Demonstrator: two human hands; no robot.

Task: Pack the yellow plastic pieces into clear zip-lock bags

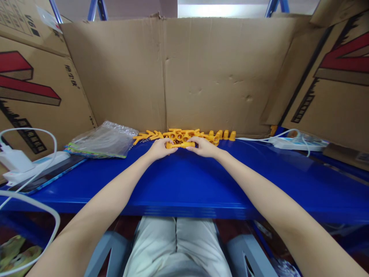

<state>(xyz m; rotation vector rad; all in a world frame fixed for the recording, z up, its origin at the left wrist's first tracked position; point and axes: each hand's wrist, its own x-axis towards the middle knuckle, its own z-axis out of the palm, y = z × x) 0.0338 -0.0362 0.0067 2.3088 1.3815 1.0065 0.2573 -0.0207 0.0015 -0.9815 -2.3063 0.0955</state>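
Both hands meet over the back middle of the blue table [184,181]. A yellow plastic piece [180,145] lies sideways between them. My left hand [160,149] has its fingers closed round the left end, and my right hand [203,147] grips the right end. Just behind the hands is a pile of yellow parts [179,136], some thin and branched, others round and hollow. Several yellow cups [226,134] stand at the pile's right side.
Cardboard panels [219,73] wall the back and sides. Clear plastic bags [100,142] lie at the left, beside a dark flat device [52,171] and a white power strip [37,167] with cables. Another power strip [298,144] sits at the right.
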